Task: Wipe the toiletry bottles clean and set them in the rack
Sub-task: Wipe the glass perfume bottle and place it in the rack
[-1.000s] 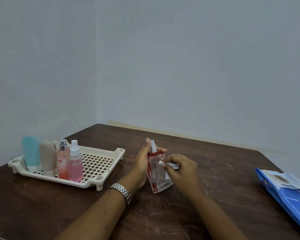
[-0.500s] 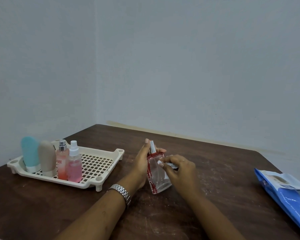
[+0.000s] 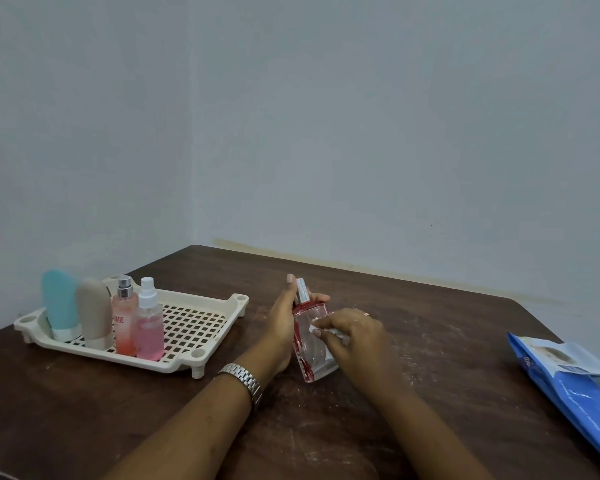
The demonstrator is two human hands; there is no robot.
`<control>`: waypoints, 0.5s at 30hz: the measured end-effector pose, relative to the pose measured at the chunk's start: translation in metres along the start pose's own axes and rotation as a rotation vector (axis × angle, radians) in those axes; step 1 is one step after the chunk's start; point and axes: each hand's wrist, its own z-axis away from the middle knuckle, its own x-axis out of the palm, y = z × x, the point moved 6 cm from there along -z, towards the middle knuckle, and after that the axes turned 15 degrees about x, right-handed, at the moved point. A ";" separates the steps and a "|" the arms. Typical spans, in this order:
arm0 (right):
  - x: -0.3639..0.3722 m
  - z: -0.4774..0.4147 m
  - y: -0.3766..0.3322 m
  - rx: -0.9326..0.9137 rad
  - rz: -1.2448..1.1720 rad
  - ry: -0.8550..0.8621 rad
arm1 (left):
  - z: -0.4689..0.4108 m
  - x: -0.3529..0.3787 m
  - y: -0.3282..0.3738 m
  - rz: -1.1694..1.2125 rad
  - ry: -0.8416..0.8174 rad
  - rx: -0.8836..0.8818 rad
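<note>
Left grip (image 3: 281, 327) curls round the clear red-trimmed bottle (image 3: 314, 358), thumb up by its silver sprayer. The bottle is tilted, low at the tabletop (image 3: 430, 341), right of the rack (image 3: 201, 355). Right grip (image 3: 355, 336) pinches a white wipe (image 3: 321, 330) vs. its front. Vs. 0.5 s ago: same hold, wipe barely shifted. Legible: "ADE" on the pink spray bottle (image 3: 123, 320) in the rack. Blue pack (image 3: 575, 386) txt too small.

The clear glass bottle (image 3: 313, 353), red-edged with a silver spray cap, is tilted, cap uppermost; a white wipe (image 3: 327, 331) lies against its front face. The cream lattice rack (image 3: 201, 327) holds four upright containers at its left end: teal tube (image 3: 60, 303), beige tube (image 3: 94, 311), peach spray bottle (image 3: 123, 322), pink spray bottle (image 3: 149, 329).
</note>
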 end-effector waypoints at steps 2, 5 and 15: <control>0.002 0.002 -0.006 -0.052 0.018 0.017 | 0.000 0.000 0.000 0.011 0.008 0.006; 0.004 0.006 -0.013 -0.112 0.059 -0.019 | 0.002 0.001 0.003 0.019 0.011 0.000; -0.001 -0.001 -0.001 -0.036 0.045 -0.031 | 0.000 0.003 0.000 0.046 -0.008 -0.027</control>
